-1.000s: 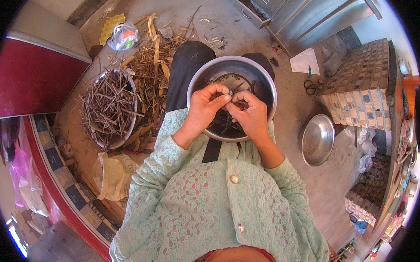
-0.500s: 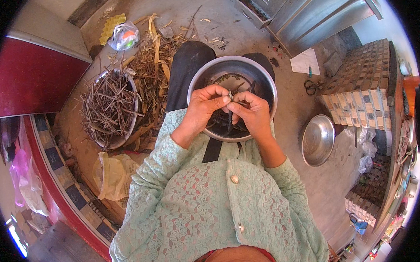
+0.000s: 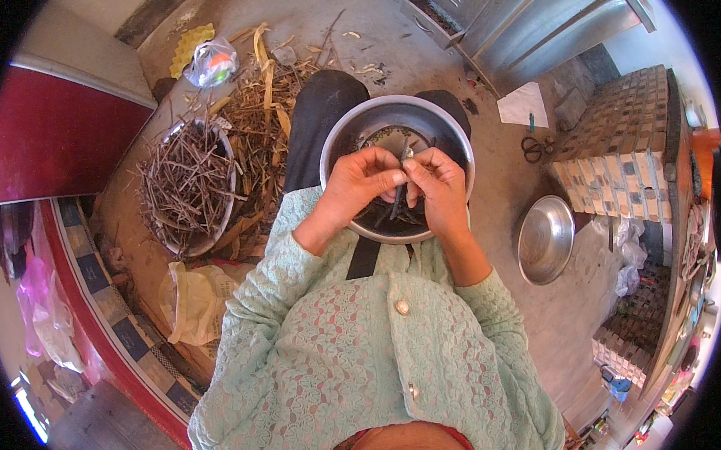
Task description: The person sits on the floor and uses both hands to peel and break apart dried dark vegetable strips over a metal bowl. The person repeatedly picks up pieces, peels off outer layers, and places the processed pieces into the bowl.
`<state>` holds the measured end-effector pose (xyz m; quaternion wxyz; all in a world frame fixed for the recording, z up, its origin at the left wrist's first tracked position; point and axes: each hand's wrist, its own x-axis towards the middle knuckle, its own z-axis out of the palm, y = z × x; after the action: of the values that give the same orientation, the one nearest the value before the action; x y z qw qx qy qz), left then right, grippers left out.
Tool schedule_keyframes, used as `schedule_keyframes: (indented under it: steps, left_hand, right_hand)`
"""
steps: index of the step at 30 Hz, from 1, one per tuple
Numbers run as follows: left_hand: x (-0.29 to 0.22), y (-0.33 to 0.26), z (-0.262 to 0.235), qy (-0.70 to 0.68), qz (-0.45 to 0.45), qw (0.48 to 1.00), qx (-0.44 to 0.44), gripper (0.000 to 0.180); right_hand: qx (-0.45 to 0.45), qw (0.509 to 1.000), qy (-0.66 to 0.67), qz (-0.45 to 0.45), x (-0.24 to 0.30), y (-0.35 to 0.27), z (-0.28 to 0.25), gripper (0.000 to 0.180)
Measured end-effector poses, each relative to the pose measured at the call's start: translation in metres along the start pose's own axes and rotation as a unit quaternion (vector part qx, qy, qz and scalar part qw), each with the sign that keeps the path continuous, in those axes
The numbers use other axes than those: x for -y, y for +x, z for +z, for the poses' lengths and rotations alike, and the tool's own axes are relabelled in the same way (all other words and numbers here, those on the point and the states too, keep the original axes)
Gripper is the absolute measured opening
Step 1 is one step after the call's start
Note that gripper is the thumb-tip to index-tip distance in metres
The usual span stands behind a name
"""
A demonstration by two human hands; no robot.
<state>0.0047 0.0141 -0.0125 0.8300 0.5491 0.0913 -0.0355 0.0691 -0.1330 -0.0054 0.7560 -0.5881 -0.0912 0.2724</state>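
Note:
A steel basin (image 3: 334, 138) rests on my lap, with long dark dried pods (image 3: 386, 221) inside. Small round greenish beans (image 3: 389, 132) lie toward its far side. Over the basin, my left hand (image 3: 364, 181) and my right hand (image 3: 438, 188) meet at the fingertips. Both are closed in a pinch on one slim dried bean pod (image 3: 407, 151), whose pale split tip shows above the fingers. Part of the pod is hidden by the fingers.
At left stands a tub of broken twigs (image 3: 188, 180), beside loose stalks (image 3: 258, 121) on the floor. An empty metal basin (image 3: 546, 241) leans at right near a brick stove (image 3: 615, 149). Scissors (image 3: 534, 148), a white paper (image 3: 523, 105) and plastic bags (image 3: 213, 61) lie about.
Both hands have shifted slightly to the right over the basin. The tip of the pod now stands out higher between the fingers and looks paler and more split.

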Motion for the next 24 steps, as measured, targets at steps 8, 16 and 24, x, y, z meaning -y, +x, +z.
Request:
schedule_keyframes:
  steps: [8, 16, 24]
  left_hand:
    - [0.0022, -0.0001, 0.0026, 0.115, 0.005, 0.993, -0.005, 0.011]
    - [0.006, 0.0007, -0.0004, 0.052, 0.007, 0.999, 0.009, 0.014]
    - [0.0063, 0.0018, -0.0016, 0.028, -0.004, 0.999, 0.045, 0.017]
  right_hand:
    - [0.0, 0.999, -0.051, 0.0, -0.0011, -0.0018, -0.0001, 0.016]
    - [0.019, 0.999, -0.04, 0.0, -0.0022, -0.0004, -0.0022, 0.015]
    - [0.016, 1.0, -0.026, 0.004, -0.0063, 0.0017, -0.004, 0.014]
